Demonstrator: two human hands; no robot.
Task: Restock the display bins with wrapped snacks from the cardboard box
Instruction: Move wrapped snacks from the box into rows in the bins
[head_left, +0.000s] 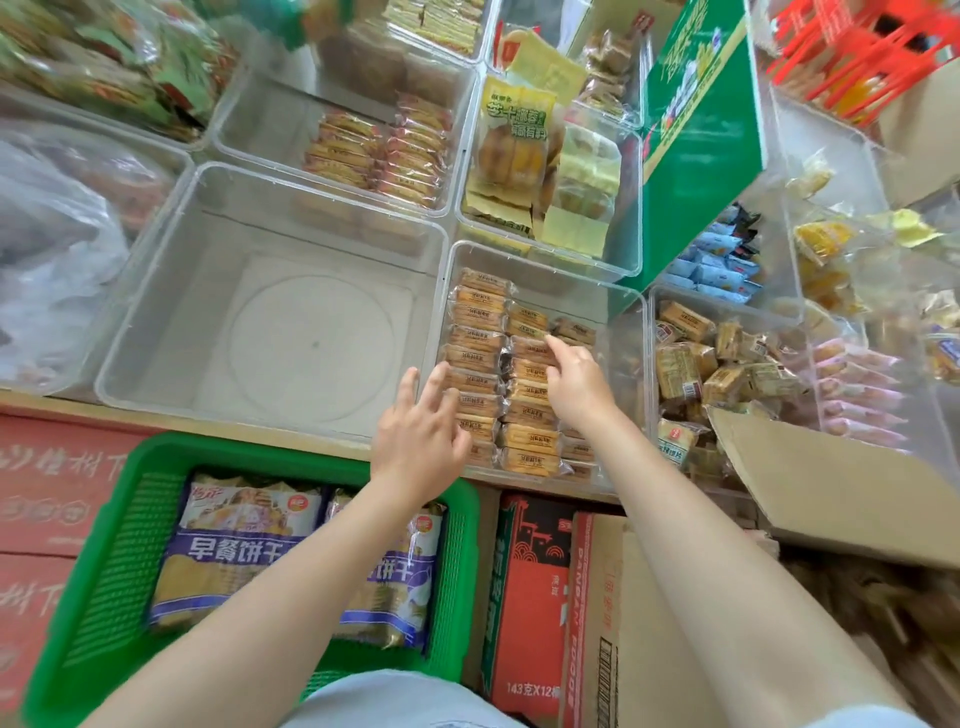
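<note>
clear bin (621, 312) – brown wrapped snacks (480, 358) in rows; left hand (418, 441) spread over them; right hand (576, 382) fingers touching packets

- A pale wooden table (218, 423) carries clear plastic bins set edge to edge.
- Near bin (156, 322), left of centre: nothing in it but its bare floor.
- Bin (618, 332) just right of it: rows of brown wrapped snacks (480, 332).
- Far bins: orange packets (379, 150), yellow packets (519, 156).
- Right bin (652, 322): loose tan packets (727, 364).
- A clear bag (47, 249) lies at the left end.
- A green box (696, 119) leans among the far right bins.
</note>
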